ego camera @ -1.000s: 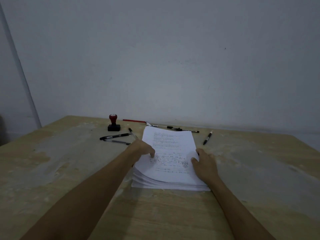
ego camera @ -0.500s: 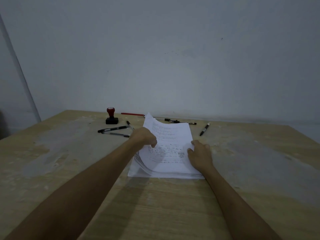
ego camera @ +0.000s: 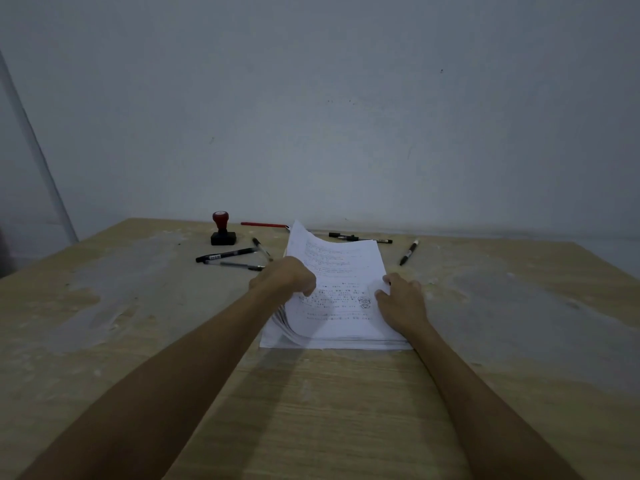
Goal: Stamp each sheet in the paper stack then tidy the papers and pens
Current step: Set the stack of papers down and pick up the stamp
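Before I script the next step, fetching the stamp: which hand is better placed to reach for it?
Left, probably. The stamp stands at the table's far left, on the left hand side. But that hand is lifting the paper stack edge, while the right hand presses the stack's opposite side.

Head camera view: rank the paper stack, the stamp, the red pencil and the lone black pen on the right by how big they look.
1. paper stack
2. red pencil and black pen: look alike in length, and the pencil lies farther away, so unranked
3. stamp: shorter but bulkier
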